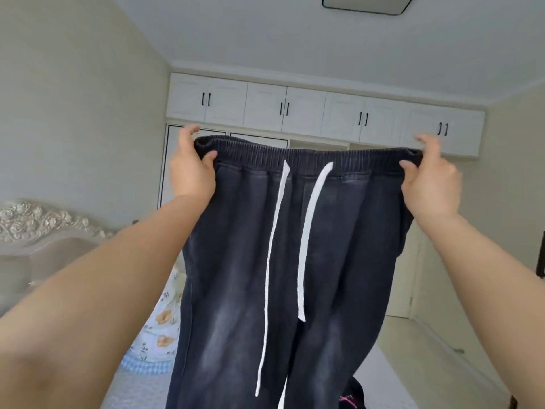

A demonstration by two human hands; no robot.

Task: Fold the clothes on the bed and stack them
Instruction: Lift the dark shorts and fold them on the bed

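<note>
Dark washed-denim trousers (236, 261) with an elastic waistband and two long white drawstrings hang upright in front of me, filling the middle of the view. My left hand (191, 169) pinches the waistband's left corner, thumb on the front. At the right corner, my right hand (429, 181) pinches the waistband the same way. The band is stretched flat between both hands at about head height. The trouser legs run out of the frame at the bottom. A dark garment with pink marks (352, 397) lies below, at the bottom right.
The bed's carved pale headboard (38, 231) stands at the left. A floral pillow or quilt (160, 326) lies on the bed behind the trousers. White wardrobe cabinets (324, 113) line the far wall. A strip of floor and a door show at the right.
</note>
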